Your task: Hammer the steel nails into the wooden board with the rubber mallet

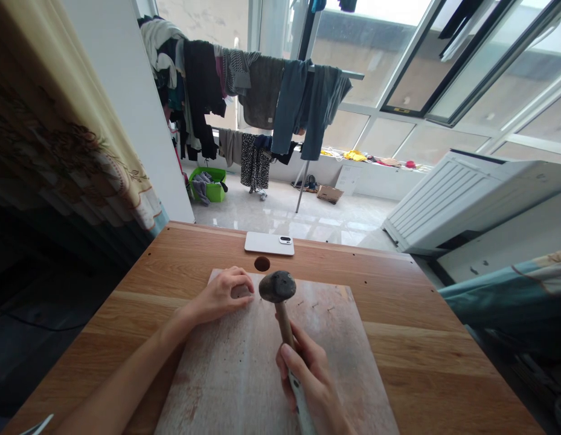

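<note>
My right hand (pixel 310 368) is wrapped around the handle of a mallet (pixel 278 286) with a dark, rounded head. The mallet head is raised over the far part of a worn wooden board (pixel 244 368). Resting at the board's far left, my left hand (pixel 232 291) has its fingers curled and the fingertips brought together. Whatever lies between those fingertips, if anything, is too small to make out. Several thin nails (pixel 315 305) stand in a row in the board, right of the mallet head, some of them leaning.
The board lies on a wooden table (pixel 398 350). Beyond it are a round hole (pixel 262 264) and a white phone (pixel 267 243) near the far edge. Further off stand a clothes rack (pixel 302 187), a green basket (pixel 215 192) and a white ribbed appliance (pixel 447 193).
</note>
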A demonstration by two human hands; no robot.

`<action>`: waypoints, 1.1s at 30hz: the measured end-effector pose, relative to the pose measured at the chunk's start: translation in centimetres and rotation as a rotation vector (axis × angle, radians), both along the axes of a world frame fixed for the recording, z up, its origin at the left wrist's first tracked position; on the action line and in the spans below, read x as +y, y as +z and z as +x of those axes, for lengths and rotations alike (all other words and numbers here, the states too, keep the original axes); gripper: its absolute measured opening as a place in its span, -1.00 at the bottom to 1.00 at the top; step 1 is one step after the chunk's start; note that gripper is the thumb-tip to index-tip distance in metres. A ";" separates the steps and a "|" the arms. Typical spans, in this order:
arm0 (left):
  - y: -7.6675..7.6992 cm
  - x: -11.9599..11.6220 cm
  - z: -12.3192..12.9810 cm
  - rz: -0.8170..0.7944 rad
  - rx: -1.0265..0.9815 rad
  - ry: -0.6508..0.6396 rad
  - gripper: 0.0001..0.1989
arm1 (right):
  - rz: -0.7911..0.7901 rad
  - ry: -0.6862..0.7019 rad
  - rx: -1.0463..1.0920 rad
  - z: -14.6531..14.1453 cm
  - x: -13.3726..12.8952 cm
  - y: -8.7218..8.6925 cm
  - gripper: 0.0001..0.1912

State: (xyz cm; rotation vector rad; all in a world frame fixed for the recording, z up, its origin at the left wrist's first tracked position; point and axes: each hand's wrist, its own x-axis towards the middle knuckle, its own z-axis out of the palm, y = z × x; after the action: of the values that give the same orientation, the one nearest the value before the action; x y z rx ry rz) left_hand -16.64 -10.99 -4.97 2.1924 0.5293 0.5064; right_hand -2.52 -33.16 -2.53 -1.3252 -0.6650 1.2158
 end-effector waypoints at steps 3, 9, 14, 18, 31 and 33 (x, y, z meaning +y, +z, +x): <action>-0.3 0.1 -0.1 0.019 -0.012 0.018 -0.88 | 0.039 0.045 0.004 -0.5 0.4 -0.6 -0.30; -0.6 0.3 -0.2 0.028 -0.017 -0.002 -0.89 | 0.044 0.069 0.052 -0.8 0.8 -0.5 -0.38; -0.5 -0.1 0.1 0.032 -0.032 0.027 -0.92 | 0.060 0.059 0.099 -0.6 0.7 -0.3 -0.34; -0.7 -0.1 0.2 0.047 -0.040 0.023 -0.93 | 0.064 0.050 0.090 -0.7 0.7 -0.8 -0.36; -0.6 -0.2 0.2 0.088 -0.040 0.027 -0.92 | 0.017 0.107 -0.098 -1.5 0.6 -2.0 -0.38; -0.8 -0.1 0.2 0.086 -0.043 0.028 -0.92 | 0.019 0.105 -0.101 -1.4 0.5 -2.0 -0.37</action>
State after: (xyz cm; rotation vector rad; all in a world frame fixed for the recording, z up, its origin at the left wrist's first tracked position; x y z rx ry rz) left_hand -16.40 -11.12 -5.73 2.2536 0.5244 0.5999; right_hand -3.96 -32.64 -4.58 -1.3569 -0.8252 1.2299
